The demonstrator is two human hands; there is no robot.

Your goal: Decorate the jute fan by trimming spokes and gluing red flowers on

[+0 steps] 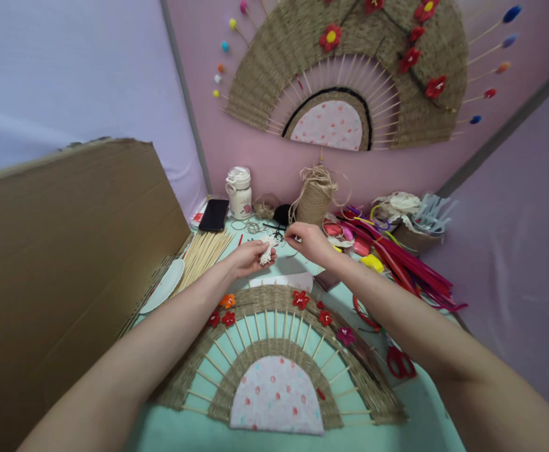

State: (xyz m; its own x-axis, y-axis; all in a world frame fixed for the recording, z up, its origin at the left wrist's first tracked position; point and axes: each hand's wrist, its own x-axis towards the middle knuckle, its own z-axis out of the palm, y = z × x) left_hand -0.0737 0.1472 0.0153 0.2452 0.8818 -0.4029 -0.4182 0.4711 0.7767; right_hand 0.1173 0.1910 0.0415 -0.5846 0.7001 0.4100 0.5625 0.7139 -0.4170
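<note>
My left hand [249, 258] is closed around a small bunch of thin white strands with tiny tips [267, 253], possibly flower stamens. Just to its right, my right hand [311, 242] is held in a pinch, and whatever lies between its fingertips is too small to make out. Below both hands a woven fan [274, 300] lies on the table, with thin wooden ribs and a spotted cloth half-circle [277, 395] at its base. Red, orange and magenta flowers, such as a red flower [301, 299], sit on its woven band.
Wooden sticks [203, 254], a white dish [165, 285] and a phone [214, 215] lie left, beside a cardboard panel [76, 251]. Behind stand a white bottle [240, 196] and a twine spool [315, 199]. Right are coloured strips [397, 257] and red-handled scissors [399, 363]. Another fan [265, 75] hangs behind.
</note>
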